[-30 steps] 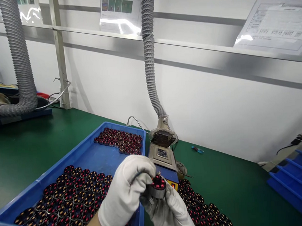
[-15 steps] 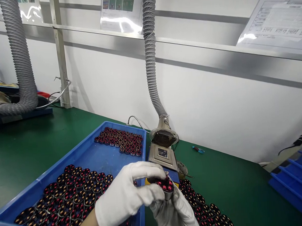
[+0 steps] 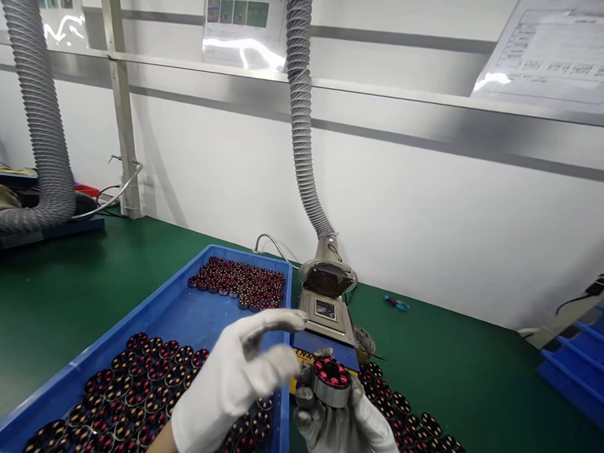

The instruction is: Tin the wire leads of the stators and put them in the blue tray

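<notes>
My right hand (image 3: 349,430), in a white glove, grips a round metal stator (image 3: 331,380) with red windings and holds it face up low in the middle of the view. Just left of it my gloved left hand (image 3: 228,393) hovers with the forefinger stretched out and the other fingers loosely curled. I see nothing in that hand, and it does not touch the stator. Both hands are over the right edge of a blue tray (image 3: 181,308).
The tray holds several stators (image 3: 139,387) in front and more (image 3: 239,280) at its far end. A small solder unit (image 3: 328,311) sits under a grey fume hose (image 3: 301,120). More stators (image 3: 413,416) lie on the green mat; stacked blue trays (image 3: 588,361) stand right.
My left hand has come off the stator and drawn back to the left with its fingers spread. The right hand has tilted the stator's face up and lowered it slightly.
</notes>
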A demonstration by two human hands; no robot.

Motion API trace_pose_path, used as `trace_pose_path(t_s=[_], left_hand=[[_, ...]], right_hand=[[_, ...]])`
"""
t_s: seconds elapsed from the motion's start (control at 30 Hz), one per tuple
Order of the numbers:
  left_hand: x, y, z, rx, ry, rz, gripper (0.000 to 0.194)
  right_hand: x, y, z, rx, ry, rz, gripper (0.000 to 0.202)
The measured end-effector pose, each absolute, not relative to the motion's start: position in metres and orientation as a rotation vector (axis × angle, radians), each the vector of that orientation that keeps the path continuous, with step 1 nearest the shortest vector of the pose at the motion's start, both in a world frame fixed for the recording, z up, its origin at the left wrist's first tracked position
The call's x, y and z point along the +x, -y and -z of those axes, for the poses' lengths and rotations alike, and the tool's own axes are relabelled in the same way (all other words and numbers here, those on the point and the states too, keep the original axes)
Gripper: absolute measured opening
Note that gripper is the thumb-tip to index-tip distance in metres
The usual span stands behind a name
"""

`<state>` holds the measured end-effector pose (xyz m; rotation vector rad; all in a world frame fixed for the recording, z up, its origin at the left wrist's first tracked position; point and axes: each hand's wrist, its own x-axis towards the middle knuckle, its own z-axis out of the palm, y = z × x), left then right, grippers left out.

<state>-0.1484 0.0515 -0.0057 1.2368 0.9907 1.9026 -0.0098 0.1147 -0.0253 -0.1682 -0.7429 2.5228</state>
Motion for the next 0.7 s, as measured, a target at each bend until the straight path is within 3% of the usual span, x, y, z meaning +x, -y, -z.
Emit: trace_pose_path(t_s=[0.1, 0.17, 0.33, 0.53, 0.7], left_hand=[[-0.144, -0.055, 0.006, 1.438, -1.017, -1.774, 0.018], [-0.138, -0.057, 0.006, 1.527, -1.076, -1.9, 0.006], [-0.134, -0.049, 0.001, 1.366, -1.117, -2.124, 0.011], [-0.139, -0.05, -0.007, 1.307, -1.325, -1.606, 0.018], [-0.131, -0.055, 0.001, 1.42, -1.194, -1.703, 0.018]], right_hand=[[-0.01, -0.116, 0.031, -0.225, 0.808, -2.429, 0.032], [-0.011, -0.118, 0.035, -0.271, 0.872, -2.329, 0.03], [-0.011, -0.122, 0.038, -0.296, 0.908, -2.248, 0.028], [-0.004, -0.124, 0.038, -0.274, 0.908, -2.288, 0.035], [-0.009, -0.123, 0.044, -0.288, 0.944, -2.237, 0.041]])
